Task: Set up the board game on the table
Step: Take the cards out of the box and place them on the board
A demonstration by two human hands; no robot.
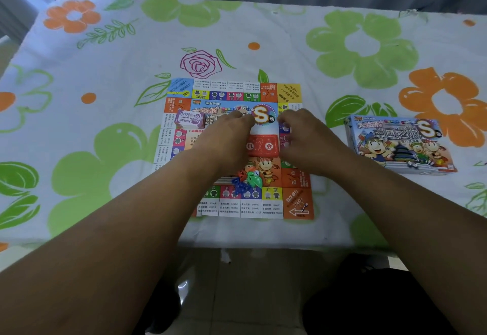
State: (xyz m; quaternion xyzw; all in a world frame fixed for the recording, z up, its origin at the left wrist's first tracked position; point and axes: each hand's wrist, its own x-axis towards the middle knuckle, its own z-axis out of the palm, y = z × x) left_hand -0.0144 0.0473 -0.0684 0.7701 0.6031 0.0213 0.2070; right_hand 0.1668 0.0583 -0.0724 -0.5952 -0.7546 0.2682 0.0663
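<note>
The colourful paper game board (272, 204) lies flat on the table in front of me. My left hand (226, 137) lies palm down over the board's middle, its fingertips by the printed title. My right hand (305, 137) hovers at the board's right side, with its fingers curled next to the red chance card deck (261, 146), which sits between the two hands. Whether those fingers hold the deck is hidden. A purple stack of play money (189, 119) rests on the board's left part. A small heap of plastic pieces and a die (247, 178) lies near the front.
The game's box (398, 145) lies on the table to the right of the board. A flowered cloth (105, 71) covers the table, whose front edge runs just below the board. The floor and dark clothing show beneath it.
</note>
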